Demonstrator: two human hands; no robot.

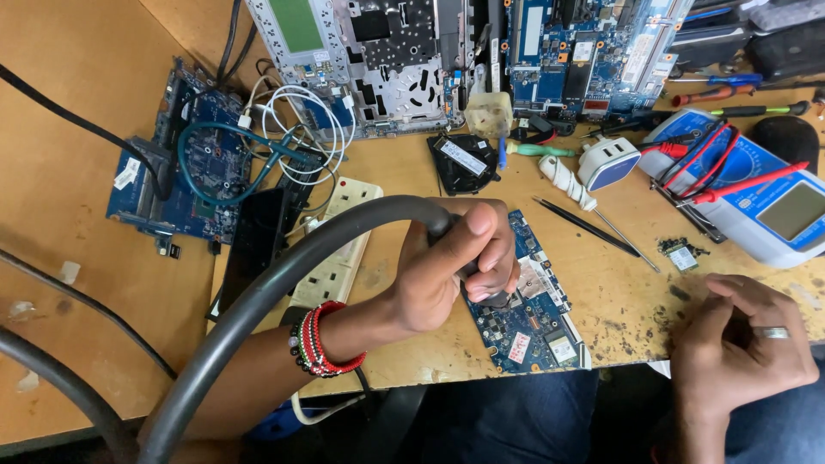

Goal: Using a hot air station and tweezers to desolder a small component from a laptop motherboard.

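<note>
At the front edge of the worn wooden table [77, 172], the left hand [451, 266] is clamped around a thick grey hose-fed tool [284, 283], pointing its tip down onto a small blue circuit board [533, 318], while the right hand [743, 344] rests loosely curled, empty, just beside it.

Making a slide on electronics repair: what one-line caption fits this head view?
Left hand holds a hose-fed tool over a blue circuit board; right hand rests at the bench edge.
</note>
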